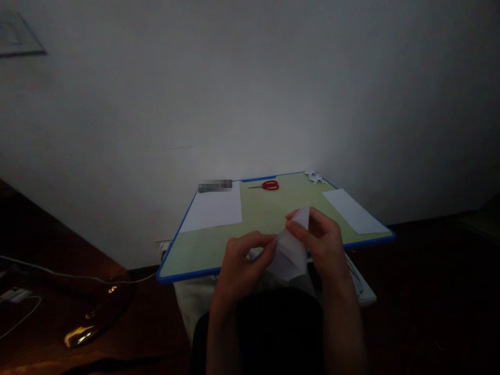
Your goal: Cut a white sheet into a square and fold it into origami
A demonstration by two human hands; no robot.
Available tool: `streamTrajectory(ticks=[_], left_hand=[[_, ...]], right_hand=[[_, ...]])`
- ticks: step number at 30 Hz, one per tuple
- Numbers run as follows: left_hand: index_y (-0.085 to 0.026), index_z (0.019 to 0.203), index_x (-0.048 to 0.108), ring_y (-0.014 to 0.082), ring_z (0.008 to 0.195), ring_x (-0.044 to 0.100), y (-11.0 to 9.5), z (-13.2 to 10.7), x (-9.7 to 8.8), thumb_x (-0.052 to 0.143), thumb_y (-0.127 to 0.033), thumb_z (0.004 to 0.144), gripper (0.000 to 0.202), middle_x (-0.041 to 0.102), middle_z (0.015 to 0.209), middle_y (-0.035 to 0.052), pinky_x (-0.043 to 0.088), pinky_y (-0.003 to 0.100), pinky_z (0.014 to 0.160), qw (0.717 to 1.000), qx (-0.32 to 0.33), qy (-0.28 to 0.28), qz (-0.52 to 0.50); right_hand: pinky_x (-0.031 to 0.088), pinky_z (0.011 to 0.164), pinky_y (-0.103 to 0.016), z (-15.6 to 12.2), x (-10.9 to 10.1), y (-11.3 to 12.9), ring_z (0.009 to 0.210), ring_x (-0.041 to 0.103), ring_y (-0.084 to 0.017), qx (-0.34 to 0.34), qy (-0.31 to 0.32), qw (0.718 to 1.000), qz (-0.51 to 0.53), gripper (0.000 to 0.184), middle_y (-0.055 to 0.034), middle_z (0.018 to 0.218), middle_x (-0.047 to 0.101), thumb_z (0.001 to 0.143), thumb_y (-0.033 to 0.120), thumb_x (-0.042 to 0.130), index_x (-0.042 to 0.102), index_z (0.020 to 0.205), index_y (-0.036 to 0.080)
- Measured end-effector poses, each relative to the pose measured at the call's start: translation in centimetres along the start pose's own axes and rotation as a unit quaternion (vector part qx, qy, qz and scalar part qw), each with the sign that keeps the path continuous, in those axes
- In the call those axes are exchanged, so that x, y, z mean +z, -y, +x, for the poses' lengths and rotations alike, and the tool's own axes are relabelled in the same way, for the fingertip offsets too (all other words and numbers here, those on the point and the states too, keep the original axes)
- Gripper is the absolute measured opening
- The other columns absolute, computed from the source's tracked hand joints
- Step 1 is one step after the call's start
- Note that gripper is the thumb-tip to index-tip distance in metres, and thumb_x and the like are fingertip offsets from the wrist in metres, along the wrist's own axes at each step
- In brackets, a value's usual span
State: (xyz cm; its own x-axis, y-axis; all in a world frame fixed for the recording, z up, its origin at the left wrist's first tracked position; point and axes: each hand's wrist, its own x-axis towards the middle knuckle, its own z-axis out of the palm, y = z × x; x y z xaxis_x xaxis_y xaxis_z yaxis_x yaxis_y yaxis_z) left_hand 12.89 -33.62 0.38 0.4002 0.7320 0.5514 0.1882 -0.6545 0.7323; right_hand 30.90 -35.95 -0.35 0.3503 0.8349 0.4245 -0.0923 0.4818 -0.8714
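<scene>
A folded sheet of white paper [291, 255] is held up over the near edge of the small table, with a pointed corner at its top. My left hand [246, 263] pinches its left side between thumb and forefinger. Higher up, near the point, my right hand [322, 239] grips the paper with its thumb in front and fingers behind. Part of the lower fold is hidden by the left fingers. Beyond the hands lie red-handled scissors [269, 185], shut, on the green tabletop.
The blue-rimmed table [203, 255] stands against a pale wall. White sheets [222, 211] lie at left under a blurred object [214, 185]. Another paper piece [353, 211] rests at right. Small white paper shapes [314, 177] are piled in the far right corner.
</scene>
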Motion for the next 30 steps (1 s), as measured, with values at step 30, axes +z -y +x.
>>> streamTrajectory(ticks=[30], left_hand=[[-0.022, 0.096, 0.085, 0.0161, 0.071, 0.074, -0.1, 0.1, -0.1, 0.071, -0.02, 0.094, 0.014, 0.083, 0.084, 0.0014, 0.056, 0.026, 0.073, 1.0, 0.013, -0.003, 0.01]], right_hand=[[0.05, 0.061, -0.026, 0.1, -1.1, -0.4, 0.07, 0.064, -0.016, -0.029, 0.003, 0.999, -0.041, 0.01, 0.0007, 0.078, 0.075, 0.083, 0.035, 0.085, 0.084, 0.087, 0.026]])
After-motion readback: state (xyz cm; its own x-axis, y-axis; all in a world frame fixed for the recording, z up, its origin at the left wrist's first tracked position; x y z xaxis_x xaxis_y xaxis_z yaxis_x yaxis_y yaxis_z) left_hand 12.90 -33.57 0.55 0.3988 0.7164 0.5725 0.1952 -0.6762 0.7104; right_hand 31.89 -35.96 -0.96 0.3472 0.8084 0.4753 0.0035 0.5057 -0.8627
